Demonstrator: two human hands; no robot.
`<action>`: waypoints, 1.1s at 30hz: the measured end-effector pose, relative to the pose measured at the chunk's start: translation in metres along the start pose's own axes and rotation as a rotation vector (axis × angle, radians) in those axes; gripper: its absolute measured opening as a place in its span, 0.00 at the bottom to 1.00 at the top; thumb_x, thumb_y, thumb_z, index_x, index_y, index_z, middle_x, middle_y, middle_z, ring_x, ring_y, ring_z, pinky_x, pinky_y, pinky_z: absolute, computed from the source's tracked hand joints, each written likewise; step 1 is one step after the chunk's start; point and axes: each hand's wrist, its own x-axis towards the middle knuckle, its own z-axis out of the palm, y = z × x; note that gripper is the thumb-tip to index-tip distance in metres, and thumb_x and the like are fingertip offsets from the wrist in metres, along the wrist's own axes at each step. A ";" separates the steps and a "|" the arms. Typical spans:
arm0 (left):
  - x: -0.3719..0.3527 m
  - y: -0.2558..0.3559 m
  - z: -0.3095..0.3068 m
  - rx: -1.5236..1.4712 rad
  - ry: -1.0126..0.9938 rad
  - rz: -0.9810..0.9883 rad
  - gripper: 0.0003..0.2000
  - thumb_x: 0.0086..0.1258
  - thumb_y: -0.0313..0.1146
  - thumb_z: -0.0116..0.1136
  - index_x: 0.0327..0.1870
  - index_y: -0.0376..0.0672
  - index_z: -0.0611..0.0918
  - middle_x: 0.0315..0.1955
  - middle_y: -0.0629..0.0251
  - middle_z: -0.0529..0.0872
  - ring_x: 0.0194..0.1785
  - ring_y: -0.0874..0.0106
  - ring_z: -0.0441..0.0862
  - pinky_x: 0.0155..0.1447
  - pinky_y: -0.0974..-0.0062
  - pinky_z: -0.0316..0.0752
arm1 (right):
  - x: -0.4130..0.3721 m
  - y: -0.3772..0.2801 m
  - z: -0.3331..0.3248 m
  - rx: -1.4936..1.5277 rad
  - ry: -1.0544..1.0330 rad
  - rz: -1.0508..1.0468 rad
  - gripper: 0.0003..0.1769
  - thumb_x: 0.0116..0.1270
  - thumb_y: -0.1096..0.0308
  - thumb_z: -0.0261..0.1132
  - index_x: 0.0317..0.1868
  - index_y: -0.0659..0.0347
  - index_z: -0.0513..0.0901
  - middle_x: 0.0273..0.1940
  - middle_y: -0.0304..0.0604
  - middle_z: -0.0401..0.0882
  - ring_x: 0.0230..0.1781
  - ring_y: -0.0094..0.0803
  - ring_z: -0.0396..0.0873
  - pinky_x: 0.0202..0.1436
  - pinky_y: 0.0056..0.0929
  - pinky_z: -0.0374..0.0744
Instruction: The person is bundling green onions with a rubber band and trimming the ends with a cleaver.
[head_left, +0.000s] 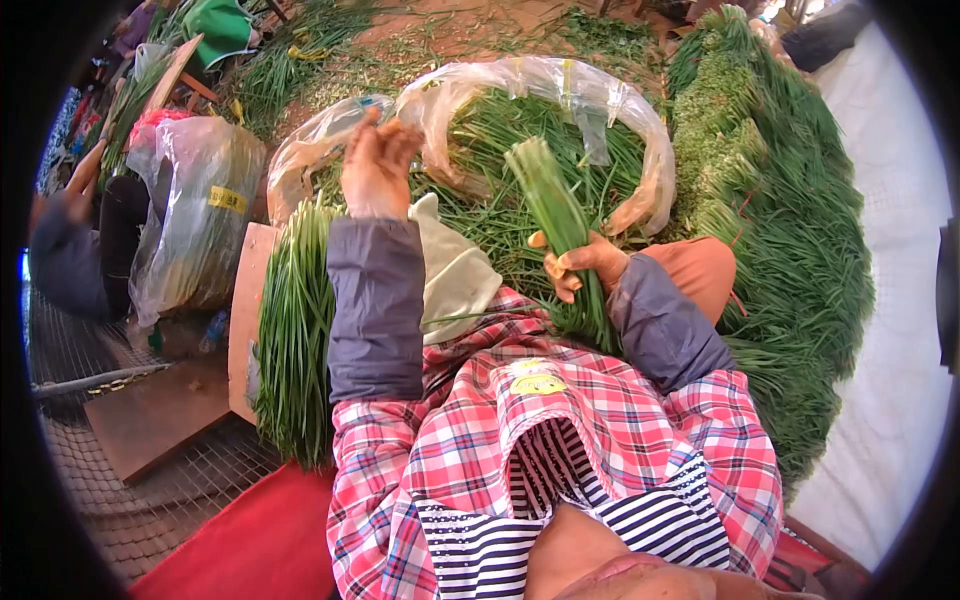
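My right hand is wrapped around a bundle of long green stalks, its pale cut ends pointing up and its leaves hanging toward my lap. My left hand is raised with loosely bent fingers, a little blurred, and nothing visible in it. Below and beside my left forearm, a thick row of green stalks leans on a wooden board. Loose green stalks fill an open clear plastic bag in front of me. A pale cloth lies between my forearms.
A long heap of green stalks runs down the right, beside a white sheet. At the left are a filled plastic bag, another person's dark sleeve and a brown board. Green scraps litter the ground behind.
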 end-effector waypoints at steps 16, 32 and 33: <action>-0.031 0.000 0.030 -0.160 -0.299 -0.233 0.22 0.57 0.25 0.60 0.53 0.38 0.70 0.26 0.62 0.80 0.36 0.61 0.82 0.50 0.54 0.76 | 0.037 -0.024 -0.064 -1.253 -0.003 0.467 0.22 0.50 0.64 0.67 0.48 0.60 0.78 0.36 0.45 0.81 0.35 0.32 0.80 0.39 0.34 0.78; -0.070 -0.023 0.033 -0.064 -0.318 -0.405 0.21 0.56 0.22 0.60 0.53 0.39 0.72 0.34 0.67 0.78 0.36 0.71 0.78 0.46 0.57 0.78 | 0.058 -0.091 0.079 -1.055 0.194 -0.382 0.11 0.57 0.72 0.67 0.40 0.65 0.82 0.35 0.39 0.81 0.35 0.21 0.77 0.38 0.20 0.75; -0.071 -0.024 0.035 -0.034 -0.326 -0.418 0.21 0.56 0.22 0.60 0.53 0.39 0.72 0.35 0.67 0.78 0.36 0.71 0.78 0.47 0.58 0.78 | 0.063 -0.092 0.083 -1.068 0.177 -0.349 0.10 0.57 0.72 0.67 0.39 0.66 0.82 0.34 0.39 0.81 0.34 0.21 0.77 0.36 0.19 0.75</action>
